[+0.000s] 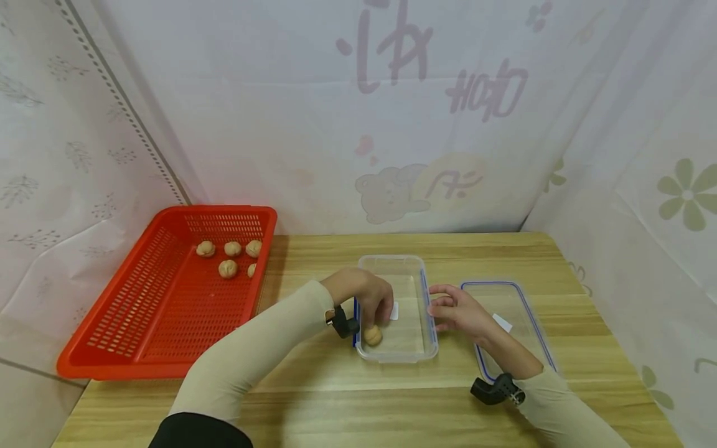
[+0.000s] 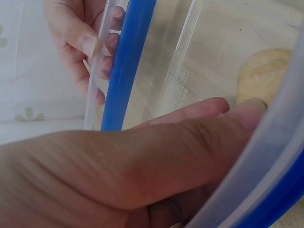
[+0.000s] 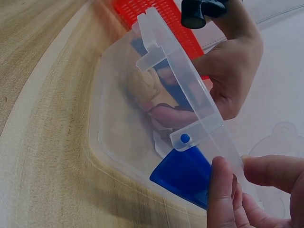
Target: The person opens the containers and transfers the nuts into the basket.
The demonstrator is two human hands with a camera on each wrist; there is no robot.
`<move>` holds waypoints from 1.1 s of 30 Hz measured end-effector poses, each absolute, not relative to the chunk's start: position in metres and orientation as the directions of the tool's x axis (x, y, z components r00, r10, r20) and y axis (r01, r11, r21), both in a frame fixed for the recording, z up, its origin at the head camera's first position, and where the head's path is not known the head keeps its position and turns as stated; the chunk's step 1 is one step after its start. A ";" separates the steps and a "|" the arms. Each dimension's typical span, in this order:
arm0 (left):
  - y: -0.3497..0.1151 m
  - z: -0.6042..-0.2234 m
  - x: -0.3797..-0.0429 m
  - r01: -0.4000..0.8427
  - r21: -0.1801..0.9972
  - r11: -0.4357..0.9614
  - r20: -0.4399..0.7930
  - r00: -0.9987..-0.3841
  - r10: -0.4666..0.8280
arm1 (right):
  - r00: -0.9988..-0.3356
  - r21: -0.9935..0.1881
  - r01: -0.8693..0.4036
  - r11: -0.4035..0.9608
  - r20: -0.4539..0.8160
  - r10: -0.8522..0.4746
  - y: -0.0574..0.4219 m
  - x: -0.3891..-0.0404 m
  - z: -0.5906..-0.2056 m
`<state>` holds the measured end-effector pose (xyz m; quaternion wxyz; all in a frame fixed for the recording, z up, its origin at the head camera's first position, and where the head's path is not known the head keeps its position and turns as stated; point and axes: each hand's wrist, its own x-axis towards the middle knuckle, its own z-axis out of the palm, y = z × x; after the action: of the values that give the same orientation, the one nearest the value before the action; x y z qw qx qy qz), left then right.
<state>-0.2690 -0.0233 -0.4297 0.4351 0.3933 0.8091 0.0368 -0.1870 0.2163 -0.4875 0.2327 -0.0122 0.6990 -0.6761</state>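
A clear plastic food container [image 1: 396,358] with blue side clips stands on the table. My left hand [image 1: 372,295] reaches down into it, fingertips at a walnut [image 1: 372,336] near the front left corner. The right wrist view shows this walnut [image 3: 142,84] between the thumb and a finger of that hand. On the container's right side, my right hand [image 1: 460,314] pinches the rim between thumb and fingers, above a hanging blue clip [image 3: 183,173]. A small white label shows on the container floor.
A red plastic basket [image 1: 101,367] with several walnuts [image 1: 228,269] at its back right stands on the left. The clear lid [image 1: 529,339] with a blue seal lies right of the container, partly under my right forearm. Patterned white cloth [image 1: 313,155] hangs behind the table.
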 end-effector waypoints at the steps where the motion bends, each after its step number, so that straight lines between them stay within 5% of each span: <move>1: -0.023 -0.430 -0.269 0.604 0.403 0.688 -0.676 -0.310 0.669 | -0.892 -0.951 0.296 0.086 -0.308 -0.332 0.216 -0.187 -0.488; 33: -0.024 -0.431 -0.255 0.651 0.371 0.662 -0.654 -0.323 0.684 | -0.890 -0.954 0.290 0.074 -0.298 -0.345 0.217 -0.187 -0.490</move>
<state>-0.2555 -0.0237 -0.4312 0.4122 0.4106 0.8131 0.0203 -0.1867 0.2173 -0.4898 0.2336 -0.0198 0.6946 -0.6801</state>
